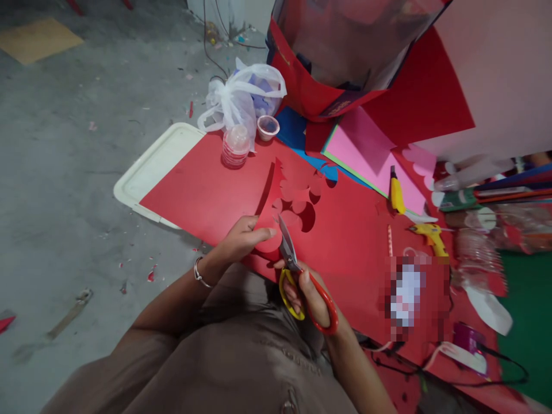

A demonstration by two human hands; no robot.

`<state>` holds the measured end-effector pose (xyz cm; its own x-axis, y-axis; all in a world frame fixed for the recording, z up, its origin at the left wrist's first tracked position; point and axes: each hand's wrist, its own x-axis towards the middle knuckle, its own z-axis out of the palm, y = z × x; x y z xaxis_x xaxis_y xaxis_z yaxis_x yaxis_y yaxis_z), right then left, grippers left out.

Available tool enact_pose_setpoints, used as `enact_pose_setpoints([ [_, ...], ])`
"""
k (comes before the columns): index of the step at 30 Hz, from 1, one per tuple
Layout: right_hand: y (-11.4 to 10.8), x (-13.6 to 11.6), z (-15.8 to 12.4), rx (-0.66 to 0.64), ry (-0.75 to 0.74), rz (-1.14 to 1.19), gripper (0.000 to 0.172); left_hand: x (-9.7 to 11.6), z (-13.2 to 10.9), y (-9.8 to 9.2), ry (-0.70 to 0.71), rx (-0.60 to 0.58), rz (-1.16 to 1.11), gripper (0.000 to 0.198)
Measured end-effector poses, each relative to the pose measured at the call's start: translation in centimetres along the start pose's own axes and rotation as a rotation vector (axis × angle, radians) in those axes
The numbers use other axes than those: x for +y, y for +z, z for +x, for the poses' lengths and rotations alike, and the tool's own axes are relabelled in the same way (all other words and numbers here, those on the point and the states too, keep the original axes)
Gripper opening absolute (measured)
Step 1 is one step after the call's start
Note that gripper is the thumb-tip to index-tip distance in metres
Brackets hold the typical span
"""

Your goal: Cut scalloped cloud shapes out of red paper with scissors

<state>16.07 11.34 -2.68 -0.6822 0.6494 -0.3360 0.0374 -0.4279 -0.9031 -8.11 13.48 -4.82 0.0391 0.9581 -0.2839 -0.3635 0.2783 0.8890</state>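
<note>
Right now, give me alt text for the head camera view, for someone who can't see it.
The right hand works red-and-yellow scissors into a red paper sheet while the left hand holds its cut edge. A yellow utility knife, glue gun and pink paper lie nearby.

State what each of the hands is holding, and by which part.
The right hand holds the scissors by their red and yellow handle loops. The left hand pinches the red paper piece at its lower edge.

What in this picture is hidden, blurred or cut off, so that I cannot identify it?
Head view:
- Pixelated patch on the red sheet: what lies there is blurred out.
- White bag: contents unclear through the plastic.
- Right hand: fingers partly hidden by the scissors handles.
- Clear bottles: smeared near the right edge.
</note>
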Motion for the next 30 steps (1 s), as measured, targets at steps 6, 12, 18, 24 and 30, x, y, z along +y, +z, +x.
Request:
enact_pose_setpoints([
  [6,-0.36,-0.04,-0.17,0.001,-0.008,-0.019,0.061,0.37,-0.17,0.19,-0.012,0.007,0.008,0.029],
  [12,-0.45,-0.31,-0.12,-0.009,-0.015,-0.02,0.062,0.38,-0.24,0.16,-0.019,-0.011,-0.006,0.028],
  [18,-0.62,-0.24,-0.24,-0.014,-0.009,-0.023,0.063,0.21,-0.22,0.03,-0.02,-0.051,-0.03,0.03],
  [24,-0.58,-0.22,-0.2,-0.015,0.011,-0.018,0.065,0.37,-0.3,0.09,-0.023,-0.059,-0.045,0.031],
  [30,-0.49,-0.24,-0.17,-0.027,0.013,0.004,0.066,-0.03,-0.33,-0.21,-0.031,-0.083,-0.072,0.029],
])
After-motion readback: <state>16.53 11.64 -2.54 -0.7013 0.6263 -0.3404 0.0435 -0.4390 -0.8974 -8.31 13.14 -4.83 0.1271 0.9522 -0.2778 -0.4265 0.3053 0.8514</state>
